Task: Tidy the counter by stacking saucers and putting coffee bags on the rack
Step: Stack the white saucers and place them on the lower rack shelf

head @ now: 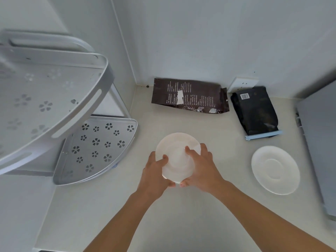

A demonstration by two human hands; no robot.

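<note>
— In the head view, what do the hands hold?
— Left hand (157,171) and right hand (199,166) both grip one white saucer (177,157) above the tabletop (181,206).
— The other things?
— A second saucer (275,170) lies to the right; brown coffee bag (189,96) and black coffee bag (254,110) lie near the wall; the rack (98,148) stands to the left.

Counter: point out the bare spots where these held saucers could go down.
Free: the counter in front of both hands, and the strip between the held saucers and the lone saucer. Crowded: the back wall, with the brown bag and black bag.
</note>
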